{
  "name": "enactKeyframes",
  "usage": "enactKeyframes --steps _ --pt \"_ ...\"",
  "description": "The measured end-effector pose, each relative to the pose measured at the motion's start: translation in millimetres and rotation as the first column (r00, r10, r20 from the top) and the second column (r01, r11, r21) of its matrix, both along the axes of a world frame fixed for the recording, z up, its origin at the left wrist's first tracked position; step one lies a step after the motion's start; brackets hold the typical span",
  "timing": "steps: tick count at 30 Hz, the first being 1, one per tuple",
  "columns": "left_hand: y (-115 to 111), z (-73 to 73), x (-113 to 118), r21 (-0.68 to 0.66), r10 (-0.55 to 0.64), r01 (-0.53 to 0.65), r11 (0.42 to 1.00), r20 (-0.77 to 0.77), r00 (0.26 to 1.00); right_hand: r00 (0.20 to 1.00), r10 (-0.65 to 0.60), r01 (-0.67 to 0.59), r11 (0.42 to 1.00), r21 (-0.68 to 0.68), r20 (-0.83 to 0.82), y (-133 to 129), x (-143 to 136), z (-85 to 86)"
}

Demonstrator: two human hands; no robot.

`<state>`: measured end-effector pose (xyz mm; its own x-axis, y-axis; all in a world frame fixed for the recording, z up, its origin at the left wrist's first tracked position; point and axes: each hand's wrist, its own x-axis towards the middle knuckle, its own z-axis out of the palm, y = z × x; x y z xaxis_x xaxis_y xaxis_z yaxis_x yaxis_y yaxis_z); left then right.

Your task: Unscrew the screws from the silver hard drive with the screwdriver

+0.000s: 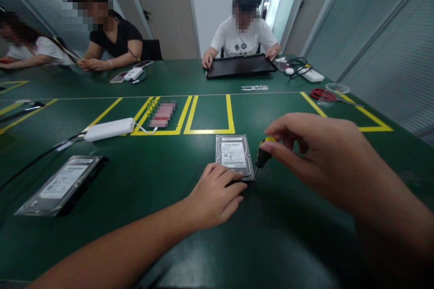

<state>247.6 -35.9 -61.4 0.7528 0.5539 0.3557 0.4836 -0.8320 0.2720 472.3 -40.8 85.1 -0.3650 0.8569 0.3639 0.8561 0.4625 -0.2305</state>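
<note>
A small hard drive (233,152) with a white label lies flat on the green table in front of me. My left hand (219,194) grips its near edge, the fingers partly over the label side and the near corner. Between the thumb and forefinger of my right hand (305,153) is a short screwdriver (263,156) with a dark and yellow handle. It tilts down to the left, and its tip meets the drive's near right corner. Any screw at the tip is too small to make out.
A larger hard drive (68,180) lies to the left. Behind it are a white power bank (110,129) and a cabled phone (163,114). Red-handled scissors (323,95) lie at the right. Across the table, a person holds a dark flat panel (240,67); other people sit at the left.
</note>
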Motion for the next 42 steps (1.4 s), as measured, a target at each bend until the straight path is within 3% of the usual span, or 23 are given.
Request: enactKeyframes --steps 26,35,42 --pt "2 -3.1 0 0.006 -0.002 0.001 1.000 0.010 1.000 0.996 0.090 -0.090 0.995 -0.031 0.008 3 9 -0.2" --pt "0 -0.8 0 0.007 -0.010 0.010 1.000 0.028 1.000 0.998 -0.020 0.015 0.997 0.069 0.062 8 9 -4.7" --pt "1 -2.8 0 0.004 -0.004 0.004 1.000 0.010 1.000 0.996 0.063 -0.062 0.998 -0.019 0.063 4 8 -3.0"
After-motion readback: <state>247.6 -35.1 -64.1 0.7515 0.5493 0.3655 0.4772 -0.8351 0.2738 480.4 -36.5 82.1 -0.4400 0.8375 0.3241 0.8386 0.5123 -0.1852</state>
